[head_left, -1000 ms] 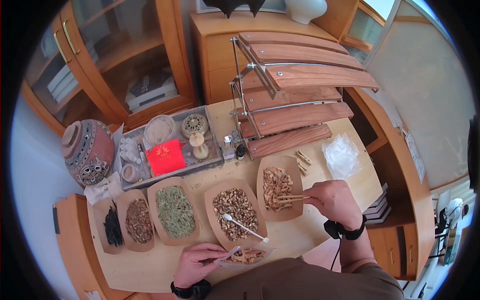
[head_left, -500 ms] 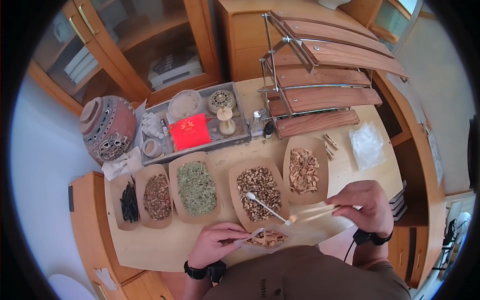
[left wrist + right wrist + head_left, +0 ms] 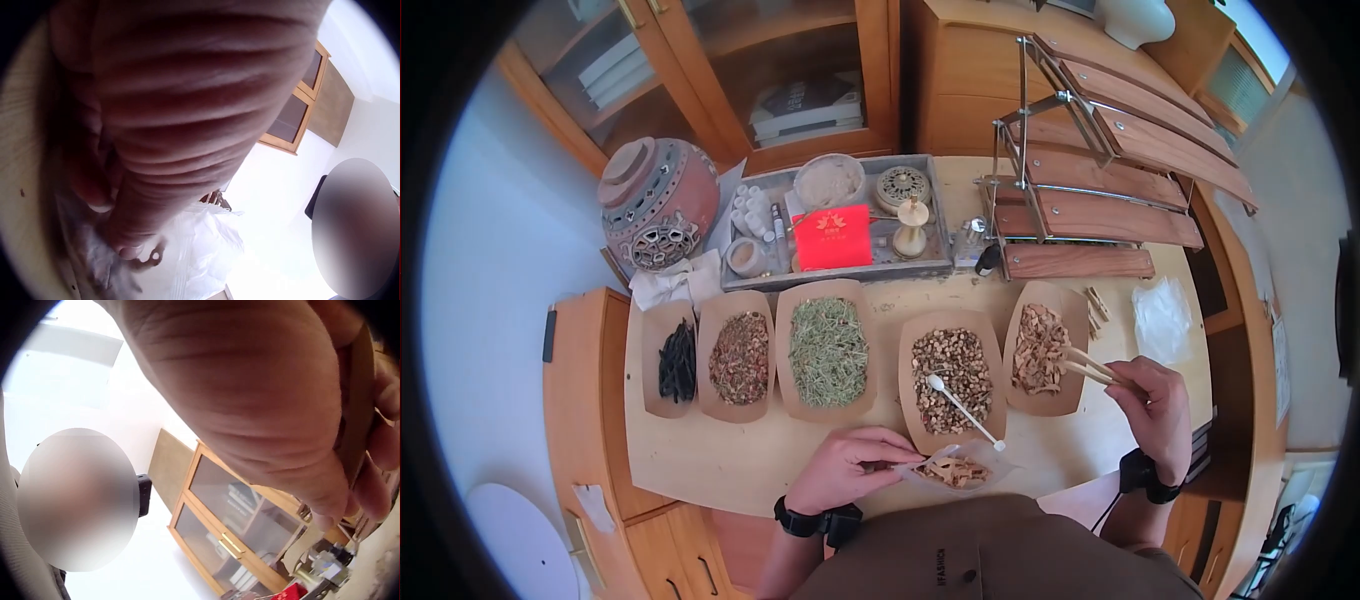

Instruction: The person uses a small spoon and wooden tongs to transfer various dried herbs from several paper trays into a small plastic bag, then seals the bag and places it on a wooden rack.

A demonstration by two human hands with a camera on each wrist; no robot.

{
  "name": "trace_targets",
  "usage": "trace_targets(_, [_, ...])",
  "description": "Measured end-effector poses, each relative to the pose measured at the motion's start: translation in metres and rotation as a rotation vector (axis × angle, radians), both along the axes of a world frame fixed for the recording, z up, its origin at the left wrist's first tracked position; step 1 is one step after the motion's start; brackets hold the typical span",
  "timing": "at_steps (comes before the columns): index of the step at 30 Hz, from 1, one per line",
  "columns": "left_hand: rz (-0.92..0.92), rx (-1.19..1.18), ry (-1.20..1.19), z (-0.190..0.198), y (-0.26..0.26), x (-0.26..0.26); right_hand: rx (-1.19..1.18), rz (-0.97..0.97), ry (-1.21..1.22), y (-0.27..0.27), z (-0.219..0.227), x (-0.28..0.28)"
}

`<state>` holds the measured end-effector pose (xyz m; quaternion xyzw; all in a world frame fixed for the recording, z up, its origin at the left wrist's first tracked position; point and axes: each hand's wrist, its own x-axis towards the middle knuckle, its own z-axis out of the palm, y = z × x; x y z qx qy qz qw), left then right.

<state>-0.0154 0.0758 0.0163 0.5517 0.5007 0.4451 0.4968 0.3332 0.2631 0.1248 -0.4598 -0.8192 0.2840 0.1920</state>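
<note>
My left hand pinches the edge of a small clear plastic bag holding pale dried chips. In the left wrist view, thumb and finger press on the bag's clear film. Wooden tweezers sit in the grip of my right hand. Their tips reach over the right side of a brown paper tray filled with similar tan chips. A white long-handled spoon lies on brown chopped pieces in the tray to the left.
Farther left stand paper trays of green cut herb, reddish-brown bits and black strips. Behind them is a grey tray with a red packet. A slatted wooden rack, clothespins and clear plastic bags are at the right.
The tweezers came out of the right tray toward the right hand's side, and now their tips are back over its chips. The left hand keeps hold of the bag. The head view has shifted.
</note>
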Motion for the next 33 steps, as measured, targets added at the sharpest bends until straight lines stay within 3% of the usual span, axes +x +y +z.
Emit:
trace_targets(7, [-0.010,0.017,0.125,0.011,0.003,-0.001,0.101,-0.172,-0.109,0.013,-0.025,0.014])
trace_targets(13, [0.025,-0.013,0.157,0.007,0.002,0.001,0.207,-0.153,-0.210,0.017,-0.027,0.023])
trace_targets(19, [0.047,-0.042,0.088,0.004,0.000,0.001,0.114,-0.226,-0.200,0.017,-0.024,0.015])
trace_targets(33, [0.033,-0.098,0.062,0.002,-0.002,-0.001,0.194,-0.120,-0.129,0.038,-0.045,-0.017])
